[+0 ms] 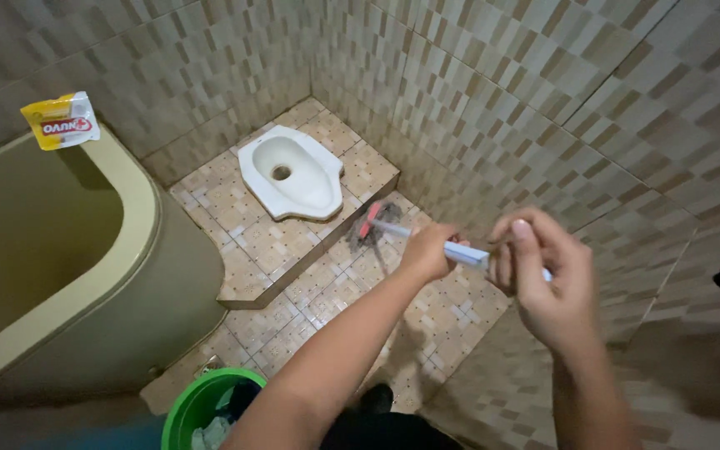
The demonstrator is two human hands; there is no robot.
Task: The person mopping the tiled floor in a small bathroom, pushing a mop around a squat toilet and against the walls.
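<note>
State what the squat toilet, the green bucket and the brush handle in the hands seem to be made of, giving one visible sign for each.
Squat toilet: likely glazed ceramic, white, smooth and glossy. Green bucket: probably plastic, with a bright uniform colour and thin rolled rim. Brush handle, held by the left hand and right hand: seemingly plastic, pale and smooth, though blurred.

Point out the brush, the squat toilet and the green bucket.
brush (370, 222), head view, on the red head with its dark bristles.
squat toilet (310, 187), head view, on the white pan beside the drain hole.
green bucket (185, 406), head view, on the left rim.
</note>
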